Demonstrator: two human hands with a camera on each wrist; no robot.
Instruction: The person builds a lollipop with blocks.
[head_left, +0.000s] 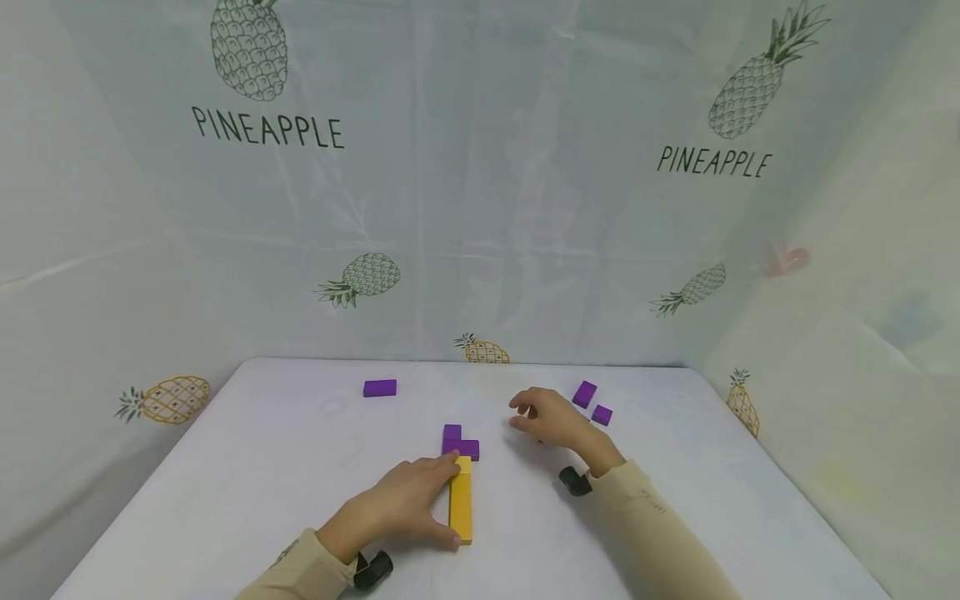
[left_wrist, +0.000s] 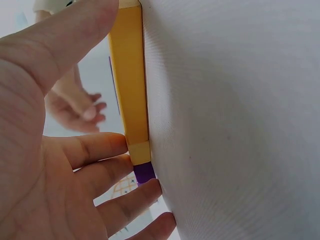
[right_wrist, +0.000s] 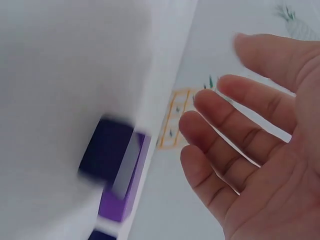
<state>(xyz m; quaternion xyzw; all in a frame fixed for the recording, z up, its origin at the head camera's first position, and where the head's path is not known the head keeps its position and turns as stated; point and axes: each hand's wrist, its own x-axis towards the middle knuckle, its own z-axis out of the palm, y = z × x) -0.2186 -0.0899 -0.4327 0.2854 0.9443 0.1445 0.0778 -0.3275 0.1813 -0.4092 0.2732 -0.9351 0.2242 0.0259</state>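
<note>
My left hand lies along the left side of a long yellow block, with a small yellow block at its far end. In the left wrist view, the thumb touches the near end of the long yellow block, and the fairly straight fingertips rest against its side near the far end. Purple blocks stand in an L shape just beyond the yellow ones. Raised over the table, my right hand has relaxed, spread fingers around nothing; the right wrist view shows its bare palm.
Beyond the right hand lie a purple block and a smaller purple block, with another partly hidden by the wrist. One more purple block sits at the far left of the white table. Pineapple-printed sheets hang around the table.
</note>
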